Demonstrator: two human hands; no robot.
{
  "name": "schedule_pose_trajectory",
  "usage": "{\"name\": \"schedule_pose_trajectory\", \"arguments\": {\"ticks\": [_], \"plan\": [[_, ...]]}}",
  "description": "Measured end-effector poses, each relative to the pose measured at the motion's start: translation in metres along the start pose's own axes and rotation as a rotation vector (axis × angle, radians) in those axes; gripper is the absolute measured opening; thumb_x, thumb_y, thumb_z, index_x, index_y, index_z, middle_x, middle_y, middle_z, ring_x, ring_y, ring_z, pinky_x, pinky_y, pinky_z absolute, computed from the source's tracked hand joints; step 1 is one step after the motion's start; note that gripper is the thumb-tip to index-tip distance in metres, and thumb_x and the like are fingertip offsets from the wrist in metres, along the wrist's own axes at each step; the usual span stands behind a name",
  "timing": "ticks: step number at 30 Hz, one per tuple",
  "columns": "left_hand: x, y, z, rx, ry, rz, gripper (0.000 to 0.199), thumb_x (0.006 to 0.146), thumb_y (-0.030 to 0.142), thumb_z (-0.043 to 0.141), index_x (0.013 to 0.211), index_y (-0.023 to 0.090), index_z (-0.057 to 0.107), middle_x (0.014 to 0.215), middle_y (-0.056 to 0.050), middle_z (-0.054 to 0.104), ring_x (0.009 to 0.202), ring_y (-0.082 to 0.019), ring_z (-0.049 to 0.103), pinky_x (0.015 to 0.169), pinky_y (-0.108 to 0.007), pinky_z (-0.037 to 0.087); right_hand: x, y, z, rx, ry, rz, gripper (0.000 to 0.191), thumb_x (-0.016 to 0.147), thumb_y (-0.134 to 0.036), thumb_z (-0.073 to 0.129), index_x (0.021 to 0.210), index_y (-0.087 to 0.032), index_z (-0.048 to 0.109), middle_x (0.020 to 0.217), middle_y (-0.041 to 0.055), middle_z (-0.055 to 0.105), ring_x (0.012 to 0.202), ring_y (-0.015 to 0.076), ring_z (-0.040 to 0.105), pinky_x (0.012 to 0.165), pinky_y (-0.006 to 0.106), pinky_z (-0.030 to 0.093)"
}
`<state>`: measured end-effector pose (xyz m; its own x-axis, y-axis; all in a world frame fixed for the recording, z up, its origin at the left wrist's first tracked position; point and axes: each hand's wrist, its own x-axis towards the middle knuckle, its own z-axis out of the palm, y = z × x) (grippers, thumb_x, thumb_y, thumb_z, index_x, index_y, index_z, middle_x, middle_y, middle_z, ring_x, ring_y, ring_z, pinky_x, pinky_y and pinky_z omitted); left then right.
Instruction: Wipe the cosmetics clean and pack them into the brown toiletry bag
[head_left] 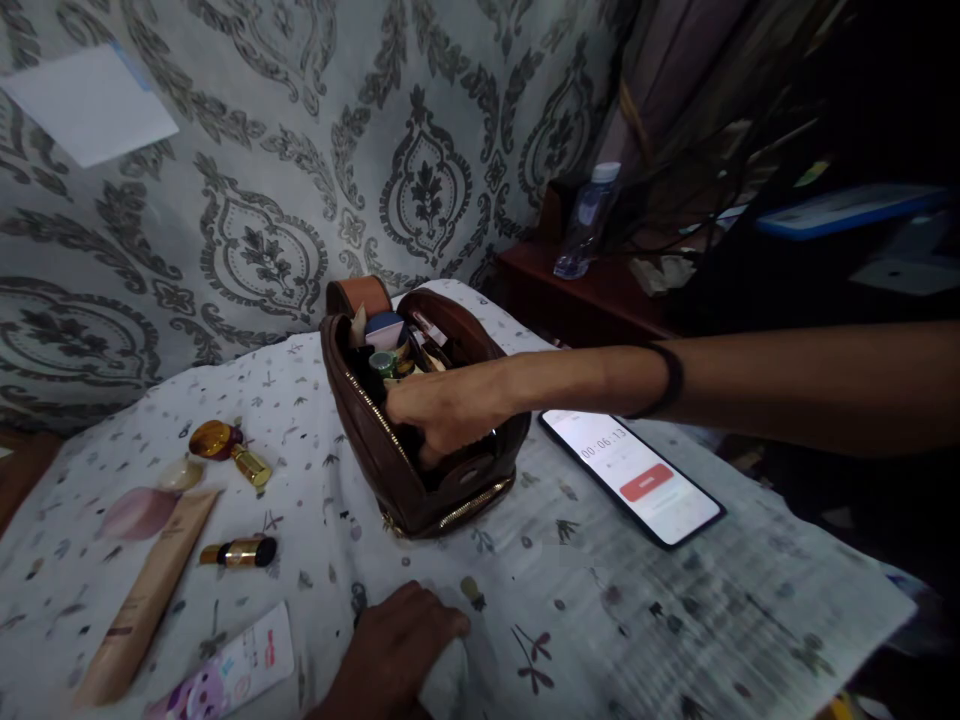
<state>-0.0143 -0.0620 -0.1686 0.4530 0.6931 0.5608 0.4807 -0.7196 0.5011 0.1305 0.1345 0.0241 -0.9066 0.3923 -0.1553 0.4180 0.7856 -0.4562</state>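
Observation:
A brown toiletry bag (360, 425) with a gold zip stands unzipped on the patterned cloth. My right hand (457, 405) reaches into it from the right; its fingertips are hidden inside, among small containers such as a green-lidded one (383, 364). At the bottom edge, my left hand (397, 640) is curled, with something pale (448, 680) under its fingers that I cannot make out. Left of it lie a white and purple tube (244, 665), a long beige tube (154, 600), and a small black and gold tube (240, 552).
An amber bottle with gold cap (217, 440) and a pink rounded item (141, 512) lie at the left. A phone (637, 480) showing a timer lies right of the bag. A clear water bottle (587, 222) stands on a dark red surface (600, 300) behind.

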Motion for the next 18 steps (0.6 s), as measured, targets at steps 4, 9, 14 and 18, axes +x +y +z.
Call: {"name": "schedule_pose_trajectory", "arguments": {"ticks": [4, 9, 14, 18], "plan": [[0.005, 0.002, -0.002, -0.004, -0.008, 0.001, 0.045, 0.103, 0.052, 0.028, 0.104, 0.017, 0.057, 0.07, -0.004, 0.06, 0.059, -0.015, 0.051, 0.052, -0.027, 0.037, -0.01, 0.0, -0.012, -0.186, -0.111, -0.027, 0.013, 0.078, -0.008, 0.072, 0.091, -0.009, 0.075, 0.081, 0.0022, 0.069, 0.069, 0.0121, 0.056, 0.059, 0.023, 0.036], [0.005, 0.002, 0.0, -0.008, 0.007, -0.013, 0.035, 0.105, 0.042, 0.033, 0.1, 0.017, 0.057, 0.069, -0.003, 0.059, 0.058, -0.014, 0.05, 0.053, -0.026, 0.037, -0.02, 0.003, -0.012, -0.289, -0.165, -0.025, 0.005, 0.08, -0.014, 0.069, 0.084, -0.015, 0.073, 0.076, 0.0021, 0.068, 0.069, 0.0154, 0.058, 0.059, 0.028, 0.034], [0.006, 0.002, 0.001, -0.009, 0.022, 0.0, 0.037, 0.104, 0.046, 0.032, 0.101, 0.017, 0.056, 0.067, -0.002, 0.057, 0.057, -0.015, 0.049, 0.052, -0.026, 0.037, -0.025, -0.001, -0.006, -0.225, -0.093, 0.057, 0.019, 0.078, -0.003, 0.065, 0.075, -0.021, 0.069, 0.084, 0.003, 0.071, 0.08, 0.0182, 0.062, 0.068, 0.03, 0.041], [0.013, 0.004, -0.001, 0.03, 0.026, 0.03, 0.034, 0.105, 0.041, 0.033, 0.097, 0.017, 0.056, 0.064, -0.001, 0.056, 0.053, -0.013, 0.048, 0.05, -0.025, 0.036, -0.024, 0.0, -0.006, -0.219, -0.176, -0.01, 0.014, 0.079, -0.006, 0.067, 0.082, -0.02, 0.07, 0.09, 0.0042, 0.071, 0.081, 0.019, 0.062, 0.066, 0.031, 0.041]]}}
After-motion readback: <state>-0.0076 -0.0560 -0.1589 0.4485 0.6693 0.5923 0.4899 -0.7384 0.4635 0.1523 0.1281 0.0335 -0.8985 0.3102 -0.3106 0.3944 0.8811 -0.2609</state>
